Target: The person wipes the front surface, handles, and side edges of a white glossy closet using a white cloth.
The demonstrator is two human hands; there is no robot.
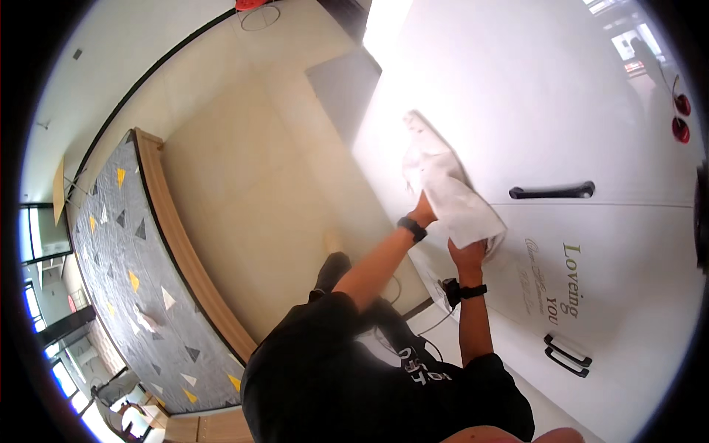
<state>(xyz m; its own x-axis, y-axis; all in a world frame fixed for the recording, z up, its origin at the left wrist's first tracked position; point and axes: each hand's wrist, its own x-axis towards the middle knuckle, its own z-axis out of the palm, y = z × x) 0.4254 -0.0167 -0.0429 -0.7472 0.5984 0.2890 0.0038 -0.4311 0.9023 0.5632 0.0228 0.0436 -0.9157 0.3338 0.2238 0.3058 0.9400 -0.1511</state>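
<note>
A whitish cloth (450, 193) hangs in loose folds in front of a glossy white cabinet door (480, 81). My left hand (424, 210) grips the cloth by its near-left edge, the fingers mostly hidden in the folds. At the lower right corner of the cloth, my right hand (467, 255) holds it too, fingertips covered by the fabric. Whether the cloth touches the door I cannot tell. Right of the cloth, a black handle (552, 190) is fixed along the door seam.
Two more black handles (567, 356) sit lower on the white fronts, near printed lettering (569, 284). Cherry decals (680, 118) mark the far right. At left stands a bed with a wooden frame (185, 258) and a grey triangle-patterned cover (140, 295). Beige floor (244, 162) lies between. A cable (439, 323) runs near my legs.
</note>
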